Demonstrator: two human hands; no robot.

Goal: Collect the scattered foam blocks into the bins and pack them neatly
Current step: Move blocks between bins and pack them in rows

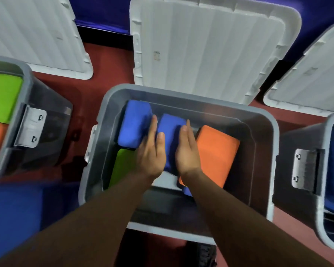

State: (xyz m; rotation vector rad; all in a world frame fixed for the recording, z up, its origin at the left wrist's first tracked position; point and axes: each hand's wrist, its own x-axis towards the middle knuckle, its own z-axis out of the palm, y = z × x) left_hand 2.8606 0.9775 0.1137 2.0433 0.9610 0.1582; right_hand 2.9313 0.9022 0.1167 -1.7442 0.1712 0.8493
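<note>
Foam blocks in a grey middle bin (172, 233), both hands flat against one of them.
A white lid (210, 45) lies on the red floor behind the middle bin, with a left bin (27, 78) and a right bin (321, 209) on either side. Inside the middle bin an orange block (216, 153) lies on the right, a blue block (134, 124) at the far left partly over a green block (123, 166), and a second blue block (171, 128) stands between them. The left hand (152, 153) and right hand (187, 151) flank this second blue block, fingers straight and together, palms pressed to its sides, left thumb resting on top.
</note>
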